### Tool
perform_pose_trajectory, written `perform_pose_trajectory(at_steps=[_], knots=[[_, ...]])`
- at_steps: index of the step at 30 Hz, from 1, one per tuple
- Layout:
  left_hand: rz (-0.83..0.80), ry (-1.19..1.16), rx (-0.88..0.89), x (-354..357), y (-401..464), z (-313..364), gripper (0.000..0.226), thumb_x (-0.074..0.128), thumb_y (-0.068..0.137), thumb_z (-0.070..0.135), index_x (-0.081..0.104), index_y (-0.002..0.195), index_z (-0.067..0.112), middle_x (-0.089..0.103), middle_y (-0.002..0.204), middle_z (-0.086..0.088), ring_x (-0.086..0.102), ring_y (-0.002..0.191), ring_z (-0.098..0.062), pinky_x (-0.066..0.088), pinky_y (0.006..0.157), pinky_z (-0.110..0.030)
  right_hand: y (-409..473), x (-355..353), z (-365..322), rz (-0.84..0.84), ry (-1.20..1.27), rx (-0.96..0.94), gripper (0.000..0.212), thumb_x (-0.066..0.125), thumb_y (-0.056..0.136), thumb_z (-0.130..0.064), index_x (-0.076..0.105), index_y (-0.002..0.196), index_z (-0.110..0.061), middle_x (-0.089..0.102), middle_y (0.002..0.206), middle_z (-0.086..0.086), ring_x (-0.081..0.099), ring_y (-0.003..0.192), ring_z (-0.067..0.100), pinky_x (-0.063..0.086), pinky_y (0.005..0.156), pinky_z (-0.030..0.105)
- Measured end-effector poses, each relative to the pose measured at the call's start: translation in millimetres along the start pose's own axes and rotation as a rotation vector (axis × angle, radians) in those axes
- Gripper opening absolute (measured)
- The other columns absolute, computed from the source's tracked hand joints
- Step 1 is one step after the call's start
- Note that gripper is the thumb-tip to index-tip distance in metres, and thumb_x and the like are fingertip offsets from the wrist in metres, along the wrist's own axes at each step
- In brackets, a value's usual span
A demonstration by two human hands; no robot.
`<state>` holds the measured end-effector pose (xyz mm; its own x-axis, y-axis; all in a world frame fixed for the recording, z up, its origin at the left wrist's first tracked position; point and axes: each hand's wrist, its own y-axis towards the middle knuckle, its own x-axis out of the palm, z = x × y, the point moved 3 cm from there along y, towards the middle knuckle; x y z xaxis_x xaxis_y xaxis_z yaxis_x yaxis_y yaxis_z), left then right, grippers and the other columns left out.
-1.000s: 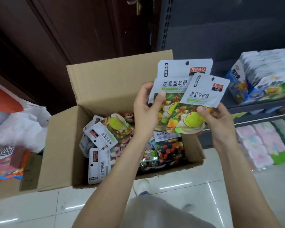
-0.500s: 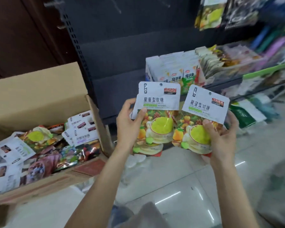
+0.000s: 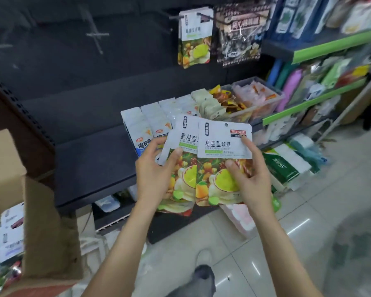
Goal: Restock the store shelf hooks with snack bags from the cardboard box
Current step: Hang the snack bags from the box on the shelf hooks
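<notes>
My left hand (image 3: 153,174) grips one white-topped snack bag (image 3: 181,144) with fruit pictures. My right hand (image 3: 252,176) grips a second, matching snack bag (image 3: 221,146) that overlaps the first one's right side. Both bags are upright in front of the dark shelf (image 3: 90,159). Higher up, identical bags (image 3: 194,37) hang on a shelf hook (image 3: 176,17), beside a dark hanging bag (image 3: 239,33). The cardboard box (image 3: 43,232) sits at the lower left, with several snack bags (image 3: 7,234) showing inside.
White packets (image 3: 141,127) stand in rows on the shelf behind my hands, next to clear tubs (image 3: 257,99) of snacks. Green-edged shelves (image 3: 321,50) of goods fill the right. Tissue packs (image 3: 287,163) lie on the tiled floor. Bare hooks (image 3: 96,35) stick out at upper left.
My view has swung right and up from the box toward the shelf. The two bags came closer together and now overlap. The hanging bags on the hook came into view.
</notes>
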<state>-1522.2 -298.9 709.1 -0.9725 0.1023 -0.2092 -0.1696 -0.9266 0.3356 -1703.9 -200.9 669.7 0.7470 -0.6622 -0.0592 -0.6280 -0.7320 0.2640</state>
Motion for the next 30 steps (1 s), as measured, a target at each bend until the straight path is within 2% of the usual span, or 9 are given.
perform_pose_trajectory(at_steps=[4,7,8,11,14,18,22,25,30], knots=[[0.019,-0.033,0.002,46,46,-4,0.018,0.072,0.084,0.011,0.061,0.096,0.02,0.065,0.094,0.023,0.061,0.086,0.014,0.046,0.072,-0.007,78,-18,4,-0.036,-0.071,-0.061,0.056,0.072,0.084,-0.007,0.054,0.128,-0.036,0.057,0.115,-0.036,0.054,0.106,-0.012,0.047,0.086,0.014],[0.041,-0.003,0.018,70,81,3,0.02,0.072,0.084,0.014,0.059,0.094,0.026,0.061,0.092,0.031,0.058,0.086,0.016,0.041,0.075,-0.001,134,-19,-7,-0.073,-0.088,-0.121,0.052,0.073,0.084,-0.009,0.055,0.129,-0.029,0.053,0.118,-0.034,0.049,0.106,-0.022,0.039,0.085,0.004],[0.058,0.02,0.023,74,91,6,0.022,0.073,0.084,0.017,0.058,0.094,0.03,0.059,0.093,0.032,0.056,0.087,0.018,0.038,0.076,0.001,153,-18,-10,-0.076,-0.073,-0.141,0.051,0.072,0.084,-0.009,0.055,0.129,-0.027,0.053,0.122,-0.029,0.048,0.11,-0.02,0.04,0.089,0.006],[0.101,0.072,0.048,86,120,16,0.02,0.072,0.084,0.021,0.058,0.096,0.028,0.06,0.094,0.027,0.056,0.089,0.014,0.037,0.078,0.002,207,-17,-23,-0.057,-0.043,-0.241,0.051,0.071,0.086,-0.013,0.053,0.13,-0.031,0.055,0.134,-0.014,0.049,0.127,0.004,0.043,0.105,0.029],[0.128,0.107,0.113,99,145,31,0.018,0.072,0.085,0.016,0.06,0.098,0.02,0.062,0.091,0.024,0.057,0.084,0.016,0.04,0.071,-0.001,258,-16,-37,-0.09,-0.045,-0.297,0.051,0.069,0.088,-0.013,0.051,0.132,-0.03,0.053,0.137,-0.01,0.047,0.129,0.006,0.041,0.107,0.028],[0.181,0.129,0.159,118,168,42,0.018,0.071,0.085,0.011,0.059,0.097,0.018,0.061,0.088,0.023,0.058,0.079,0.016,0.04,0.067,-0.002,308,-11,-41,-0.141,-0.037,-0.307,0.052,0.069,0.088,-0.013,0.05,0.134,-0.028,0.054,0.137,-0.008,0.048,0.129,0.007,0.042,0.108,0.036],[0.225,0.183,0.114,135,177,34,0.018,0.071,0.085,0.013,0.059,0.097,0.02,0.063,0.09,0.021,0.057,0.081,0.016,0.04,0.068,-0.002,336,-7,-32,-0.234,-0.038,-0.28,0.054,0.07,0.087,-0.01,0.051,0.137,-0.019,0.053,0.118,-0.03,0.051,0.106,-0.021,0.043,0.091,0.008],[0.233,0.222,0.07,143,178,28,0.02,0.071,0.085,0.012,0.059,0.096,0.024,0.062,0.087,0.025,0.058,0.081,0.016,0.04,0.068,-0.003,345,-7,-25,-0.261,-0.057,-0.279,0.055,0.07,0.087,-0.012,0.051,0.138,-0.018,0.049,0.114,-0.034,0.046,0.1,-0.029,0.039,0.09,0.003],[0.257,0.233,0.029,153,175,25,0.018,0.07,0.086,0.01,0.059,0.096,0.021,0.062,0.083,0.025,0.059,0.073,0.017,0.041,0.062,-0.002,354,-8,-21,-0.259,-0.034,-0.278,0.054,0.07,0.087,-0.01,0.052,0.137,-0.017,0.051,0.113,-0.031,0.047,0.099,-0.029,0.036,0.087,-0.001]])
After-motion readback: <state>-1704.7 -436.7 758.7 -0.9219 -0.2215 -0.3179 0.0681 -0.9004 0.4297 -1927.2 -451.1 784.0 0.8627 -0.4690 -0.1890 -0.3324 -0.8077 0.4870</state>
